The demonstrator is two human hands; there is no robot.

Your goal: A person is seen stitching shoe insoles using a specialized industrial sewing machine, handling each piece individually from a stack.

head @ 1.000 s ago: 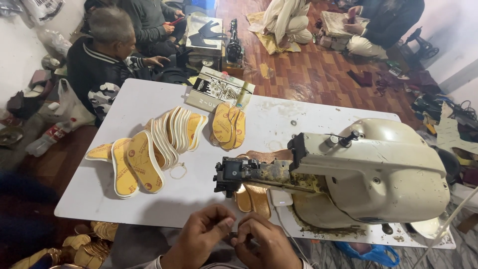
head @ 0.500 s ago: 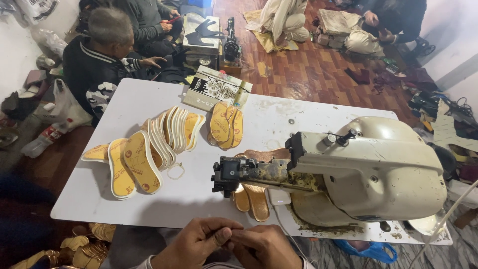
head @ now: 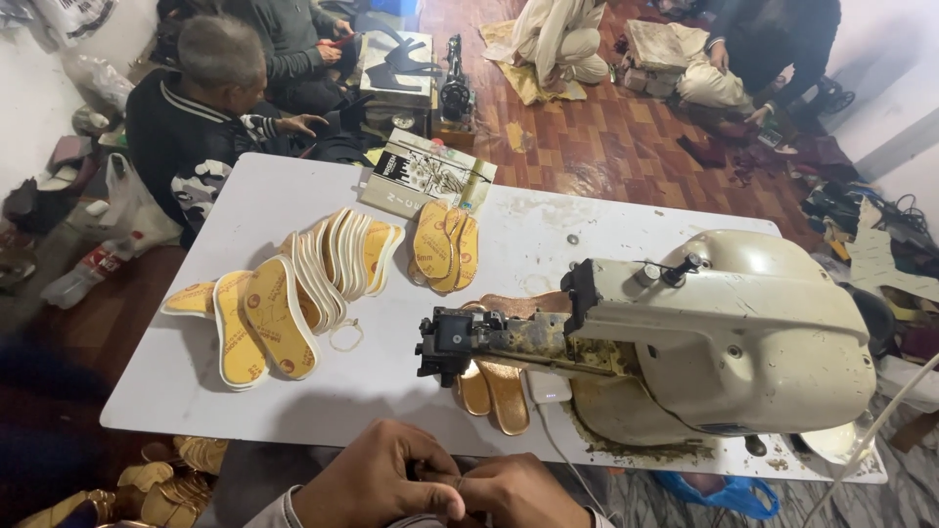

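Note:
My left hand point(head: 377, 484) and my right hand point(head: 518, 494) are pressed together at the near edge of the white table point(head: 293, 186). Their fingers pinch something small that I cannot make out. Just beyond them, golden insoles point(head: 494, 391) lie under the dark head point(head: 455, 342) of a cream sewing machine point(head: 734, 342). A fanned row of yellow insoles point(head: 293, 293) lies to the left, and a small stack of yellow insoles point(head: 445, 244) sits in the middle.
A printed cardboard box point(head: 425, 176) rests at the table's far edge. One person point(head: 201, 117) sits on the floor at the far left, and others sit further back on the wooden floor. More golden insoles point(head: 166, 479) lie below the table at the near left.
My hands have drawn closer together and nearer to me at the table edge. The view has shifted slightly; the insoles and the machine have not moved.

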